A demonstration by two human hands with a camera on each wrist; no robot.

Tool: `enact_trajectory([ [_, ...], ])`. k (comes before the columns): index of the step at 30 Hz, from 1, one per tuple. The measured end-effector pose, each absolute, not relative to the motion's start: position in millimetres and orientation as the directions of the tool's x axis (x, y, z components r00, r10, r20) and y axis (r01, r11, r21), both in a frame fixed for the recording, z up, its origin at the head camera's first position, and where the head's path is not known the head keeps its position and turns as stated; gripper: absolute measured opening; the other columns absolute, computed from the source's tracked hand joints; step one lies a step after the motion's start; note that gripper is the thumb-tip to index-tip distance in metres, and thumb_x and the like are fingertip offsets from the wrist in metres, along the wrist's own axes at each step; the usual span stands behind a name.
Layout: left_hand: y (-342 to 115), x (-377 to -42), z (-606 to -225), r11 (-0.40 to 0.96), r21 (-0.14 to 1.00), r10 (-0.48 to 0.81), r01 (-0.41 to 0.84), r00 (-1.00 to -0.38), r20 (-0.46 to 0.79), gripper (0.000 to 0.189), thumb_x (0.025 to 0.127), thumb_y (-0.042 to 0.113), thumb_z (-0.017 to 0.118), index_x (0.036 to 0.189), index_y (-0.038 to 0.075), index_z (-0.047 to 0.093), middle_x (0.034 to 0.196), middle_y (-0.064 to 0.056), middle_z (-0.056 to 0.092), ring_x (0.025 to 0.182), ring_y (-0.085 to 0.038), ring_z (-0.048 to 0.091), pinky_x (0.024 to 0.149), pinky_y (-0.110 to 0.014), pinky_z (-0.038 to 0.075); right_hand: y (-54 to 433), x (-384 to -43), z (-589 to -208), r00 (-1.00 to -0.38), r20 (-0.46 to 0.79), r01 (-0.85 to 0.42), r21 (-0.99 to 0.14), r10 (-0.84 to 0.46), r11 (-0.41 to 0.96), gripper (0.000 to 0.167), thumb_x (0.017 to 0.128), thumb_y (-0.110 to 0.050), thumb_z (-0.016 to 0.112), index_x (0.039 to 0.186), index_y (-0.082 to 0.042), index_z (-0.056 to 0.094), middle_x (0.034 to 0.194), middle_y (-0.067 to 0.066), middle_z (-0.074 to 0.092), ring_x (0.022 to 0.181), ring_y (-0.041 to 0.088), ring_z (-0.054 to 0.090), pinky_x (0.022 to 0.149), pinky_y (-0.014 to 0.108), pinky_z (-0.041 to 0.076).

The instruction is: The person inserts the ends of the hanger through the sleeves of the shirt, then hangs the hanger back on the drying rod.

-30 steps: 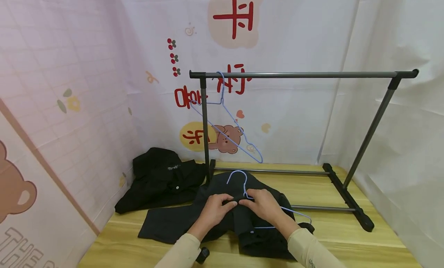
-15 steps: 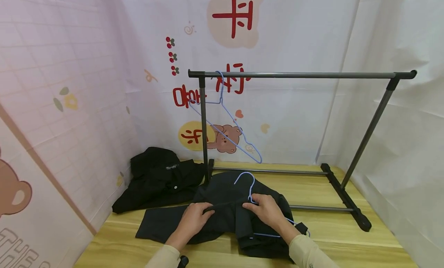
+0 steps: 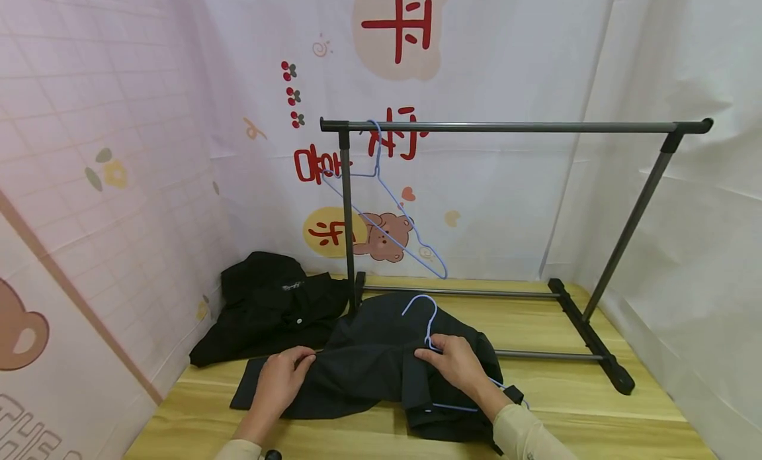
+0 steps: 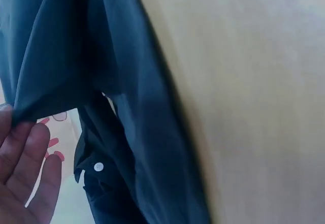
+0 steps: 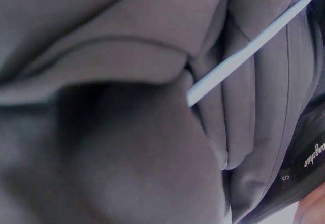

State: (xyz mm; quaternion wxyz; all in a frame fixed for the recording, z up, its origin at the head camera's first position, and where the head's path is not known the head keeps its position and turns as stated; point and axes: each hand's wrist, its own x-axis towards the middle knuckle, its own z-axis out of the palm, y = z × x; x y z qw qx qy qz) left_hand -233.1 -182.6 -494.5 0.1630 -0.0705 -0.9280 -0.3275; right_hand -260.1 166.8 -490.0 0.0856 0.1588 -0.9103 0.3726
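A black shirt (image 3: 363, 374) lies on the wooden table, one sleeve stretched to the left. My left hand (image 3: 280, 384) pinches the shirt's upper edge between thumb and fingers. In the left wrist view the cloth (image 4: 51, 76) hangs in a fold from those fingertips. My right hand (image 3: 458, 367) pinches the neck of a blue wire hanger (image 3: 436, 308) together with the shirt's collar area. The hook sticks up above that hand, while the hanger's lower bar shows across the shirt. In the right wrist view a hanger bar (image 5: 249, 50) crosses the cloth near a collar label (image 5: 312, 155).
Behind the shirt stands a dark metal clothes rack (image 3: 512, 127). Another blue hanger (image 3: 393, 197) hangs at its left end. A second black garment (image 3: 256, 314) lies crumpled at the back left. White printed sheets (image 3: 506, 202) surround the table (image 3: 619, 423).
My left hand has slid leftward along the shirt's edge, away from the right hand. The right hand has shifted slightly right, and the hook has moved right with it.
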Motion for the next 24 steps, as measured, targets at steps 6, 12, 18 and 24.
enact_trajectory([
  [6,-188.3,-226.3,-497.8,0.753,0.624,0.161,0.207,-0.978,0.13,0.02,0.093,0.033,0.07,0.103,0.016,0.075,0.089,0.009,0.069,0.077,-0.008,0.062,0.067,-0.034,0.051,166.1,-259.5,-492.3,-0.94,0.271,-0.339,-0.65,-0.209,0.68,0.039,0.089,-0.039,0.073,0.067,-0.019,0.047,0.06,-0.011,0.03,0.051,0.003,0.032,0.052,0.021,0.028],
  [12,-194.3,-224.8,-508.4,0.818,0.548,0.179,0.175,-0.983,0.047,0.014,0.09,0.028,0.074,0.099,0.018,0.074,0.089,0.007,0.068,0.079,-0.013,0.063,0.067,-0.039,0.052,166.0,-259.9,-495.5,-0.944,0.268,-0.323,-0.648,-0.19,0.69,0.041,0.088,-0.038,0.074,0.066,-0.018,0.045,0.059,-0.011,0.029,0.051,0.003,0.031,0.053,0.021,0.028],
  [18,-193.6,-223.0,-511.4,0.855,0.497,0.186,0.148,-0.982,-0.028,0.033,0.086,0.042,0.076,0.106,0.016,0.071,0.093,0.004,0.065,0.082,-0.018,0.062,0.069,-0.044,0.051,167.5,-258.8,-499.0,-0.939,0.291,-0.332,-0.63,-0.184,0.701,0.043,0.088,-0.04,0.074,0.065,-0.019,0.044,0.059,-0.012,0.029,0.051,0.003,0.032,0.053,0.021,0.028],
  [24,-192.7,-224.6,-509.4,0.863,0.493,0.09,0.114,-0.993,0.071,0.012,0.092,0.032,0.071,0.093,0.02,0.072,0.086,0.005,0.066,0.075,-0.015,0.061,0.064,-0.04,0.05,168.4,-257.3,-500.8,-0.941,0.289,-0.326,-0.626,-0.178,0.708,0.042,0.087,-0.041,0.074,0.065,-0.02,0.045,0.058,-0.013,0.03,0.052,0.002,0.034,0.054,0.021,0.03],
])
